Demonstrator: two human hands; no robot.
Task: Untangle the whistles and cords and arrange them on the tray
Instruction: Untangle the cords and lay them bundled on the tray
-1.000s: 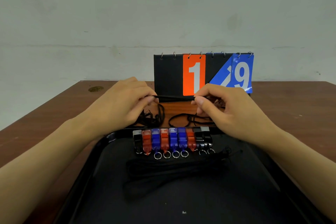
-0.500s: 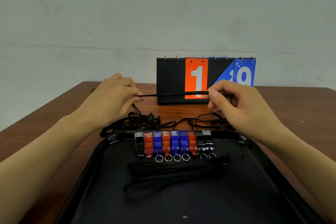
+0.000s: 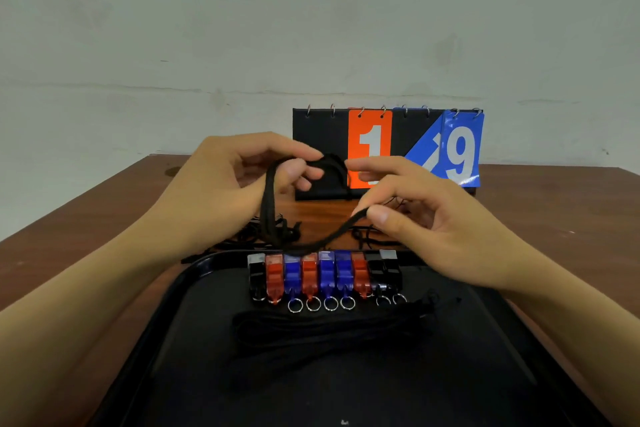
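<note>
Black tray (image 3: 194, 305) on table (image 3: 62, 253), near half bare; cord bundle (image 3: 329, 329) lying left-right; whistle row (image 3: 325, 274) at far rim, rings pointing near; left hand (image 3: 221, 191), right hand (image 3: 426, 222) pinching sagging cord (image 3: 273, 204)

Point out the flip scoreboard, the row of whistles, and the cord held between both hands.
flip scoreboard (image 3: 370, 149): head view, on its orange "1" card.
row of whistles (image 3: 327, 274): head view, on a blue whistle mid-row.
cord (image 3: 268, 204): head view, on the strand hanging from the left hand.
</note>
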